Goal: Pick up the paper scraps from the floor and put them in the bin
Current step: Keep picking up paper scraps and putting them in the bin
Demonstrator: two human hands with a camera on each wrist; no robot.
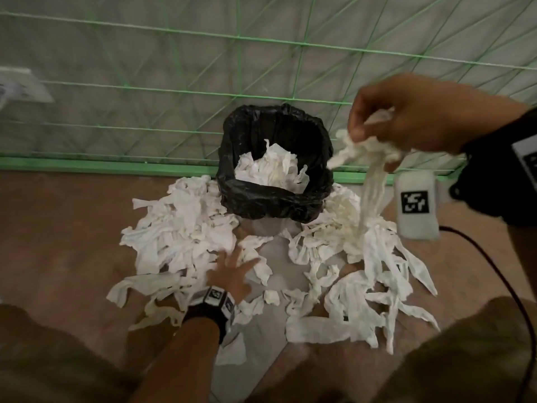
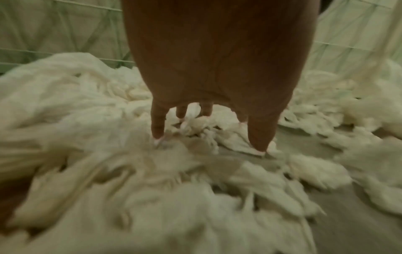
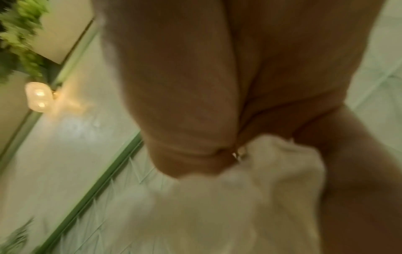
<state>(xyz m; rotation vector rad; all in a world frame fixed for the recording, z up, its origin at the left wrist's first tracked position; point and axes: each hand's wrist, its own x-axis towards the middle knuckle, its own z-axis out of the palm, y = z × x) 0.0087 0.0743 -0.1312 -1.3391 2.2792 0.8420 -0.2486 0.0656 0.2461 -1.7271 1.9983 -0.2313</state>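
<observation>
At upper right of the head view, the right hand (image 1: 418, 117) is raised beside the bin (image 1: 247, 196), fingers clenched on a bunch of paper strips (image 1: 369, 175) trailing down to the floor. At lower centre, the left hand (image 1: 232, 274), fingers spread, reaches into the paper scraps (image 1: 180, 228) around the black-lined bin, itself partly filled.

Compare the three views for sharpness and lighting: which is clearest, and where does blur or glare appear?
Head view: clearest, dim, bin readable, right hand slightly smeared. Left wrist view: left hand fairly sharp, paper scraps streaked by motion blur. Right wrist view: heaviest blur, with a glaring lamp.
</observation>
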